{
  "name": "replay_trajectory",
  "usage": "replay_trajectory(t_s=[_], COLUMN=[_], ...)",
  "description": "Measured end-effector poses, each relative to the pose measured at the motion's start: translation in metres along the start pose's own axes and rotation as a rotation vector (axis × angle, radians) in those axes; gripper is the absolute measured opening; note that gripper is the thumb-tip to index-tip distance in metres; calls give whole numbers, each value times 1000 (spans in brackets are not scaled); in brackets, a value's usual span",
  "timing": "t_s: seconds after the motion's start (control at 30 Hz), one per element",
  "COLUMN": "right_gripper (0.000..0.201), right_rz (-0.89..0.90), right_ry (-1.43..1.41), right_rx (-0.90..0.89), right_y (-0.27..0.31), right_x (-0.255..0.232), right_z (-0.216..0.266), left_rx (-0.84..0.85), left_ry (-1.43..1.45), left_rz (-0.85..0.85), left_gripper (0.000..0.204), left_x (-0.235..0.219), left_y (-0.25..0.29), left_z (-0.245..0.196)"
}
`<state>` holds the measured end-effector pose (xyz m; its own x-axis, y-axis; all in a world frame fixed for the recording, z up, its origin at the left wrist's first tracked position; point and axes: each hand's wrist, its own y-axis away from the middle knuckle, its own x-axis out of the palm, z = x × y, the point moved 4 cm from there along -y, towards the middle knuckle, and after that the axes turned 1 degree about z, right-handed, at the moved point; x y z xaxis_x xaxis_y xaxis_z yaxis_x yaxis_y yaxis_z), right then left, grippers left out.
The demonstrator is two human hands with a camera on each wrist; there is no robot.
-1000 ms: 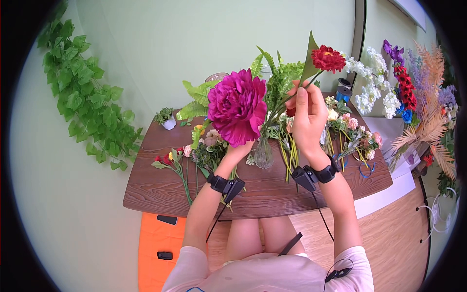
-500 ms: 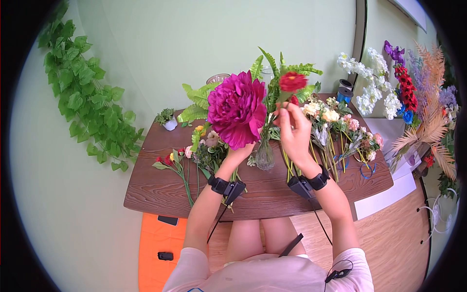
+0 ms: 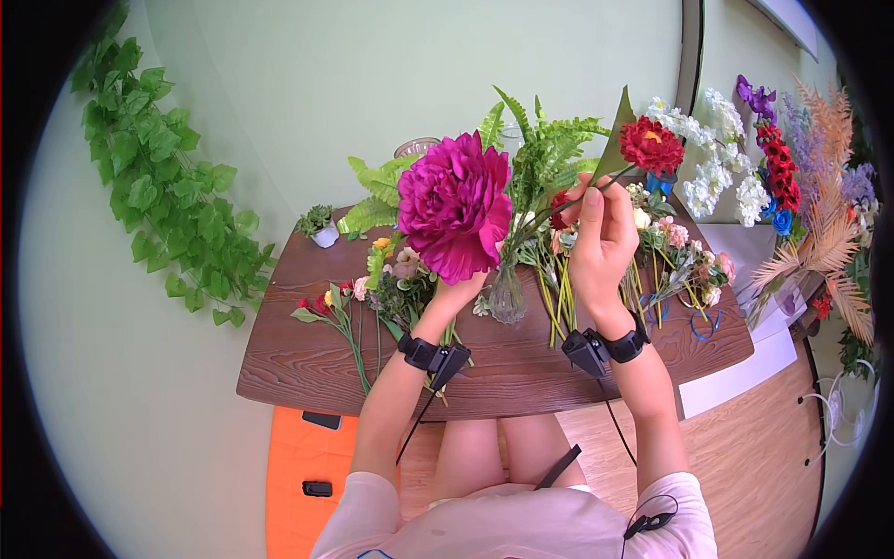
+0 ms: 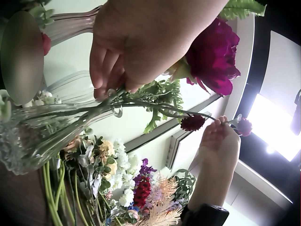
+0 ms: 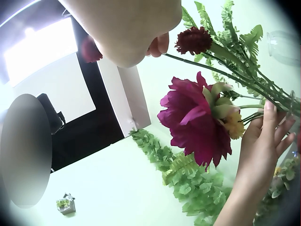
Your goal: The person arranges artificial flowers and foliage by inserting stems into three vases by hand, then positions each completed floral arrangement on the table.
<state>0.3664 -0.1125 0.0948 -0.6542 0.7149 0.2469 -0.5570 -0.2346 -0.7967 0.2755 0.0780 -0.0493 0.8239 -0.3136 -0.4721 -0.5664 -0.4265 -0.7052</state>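
Note:
A glass vase [image 3: 507, 296] stands on the table with several green stems in its mouth. My left hand [image 3: 458, 293] holds the stems just above the rim, its fingers curled round them in the left wrist view. A large magenta flower [image 3: 453, 207] in front hides part of that hand. Up to the right, my right hand [image 3: 603, 256] pinches the stem of a red flower [image 3: 651, 146] beside a long green leaf [image 3: 616, 135]. The stem slants down toward the vase. Another dark red bloom [image 5: 194, 41] is below the right hand's fingers, among the stems.
Cut flowers [image 3: 694, 265] lie on the table [image 3: 503, 387] right of the vase, and more red blooms [image 3: 321, 305] on the left. A small potted plant [image 3: 321, 226] stands at the back left. Fern leaves [image 3: 545, 149] rise behind the vase. Tall arrangements [image 3: 778, 168] stand at the far right.
The right hand dipped in toward the vase, then came back out to the right with the red flower, a little lower than at first. The left hand has barely moved.

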Motion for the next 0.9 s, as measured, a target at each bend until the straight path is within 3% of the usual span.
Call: replay_trajectory(t_s=[0.4, 0.7, 0.9], right_gripper=[14, 14, 13], right_rz=[87, 91, 239], right_ry=[102, 97, 207], right_rx=[-84, -30, 14], right_y=[1, 4, 11], right_x=[8, 9, 23], right_z=[-7, -8, -23], left_rx=[-170, -143, -109], left_ry=[189, 184, 161], left_rz=[44, 79, 63], left_gripper=[24, 23, 22], left_x=[5, 10, 11], left_y=[2, 2, 2], left_z=[4, 12, 15])
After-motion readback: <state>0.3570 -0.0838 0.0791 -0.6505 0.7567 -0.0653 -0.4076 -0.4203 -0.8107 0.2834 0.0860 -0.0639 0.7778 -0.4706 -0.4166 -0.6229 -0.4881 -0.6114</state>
